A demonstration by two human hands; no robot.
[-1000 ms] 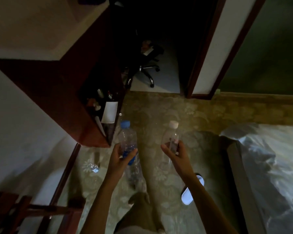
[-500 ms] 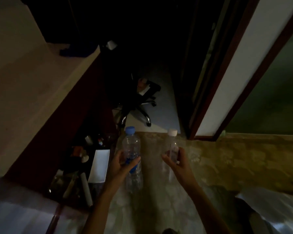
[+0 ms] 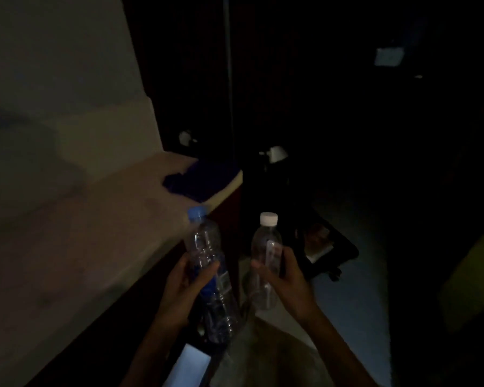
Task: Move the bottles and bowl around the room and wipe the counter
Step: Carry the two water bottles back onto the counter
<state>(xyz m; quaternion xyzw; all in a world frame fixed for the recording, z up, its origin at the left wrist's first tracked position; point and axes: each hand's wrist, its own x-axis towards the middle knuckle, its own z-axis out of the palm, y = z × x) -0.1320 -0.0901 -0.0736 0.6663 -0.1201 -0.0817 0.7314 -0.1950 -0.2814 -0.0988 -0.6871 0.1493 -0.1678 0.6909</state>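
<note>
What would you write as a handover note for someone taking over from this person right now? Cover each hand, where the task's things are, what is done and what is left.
Left hand: shut on the blue-capped bottle, held upright by the counter's edge.
Right hand: shut on the white-capped bottle, upright over the floor.
Counter: a dark blue cloth lies at its far end.
Bowl: not in view.
Done: both bottles are picked up.
Left: set the bottles down, probably on the counter; find the bowl; wipe.
</note>
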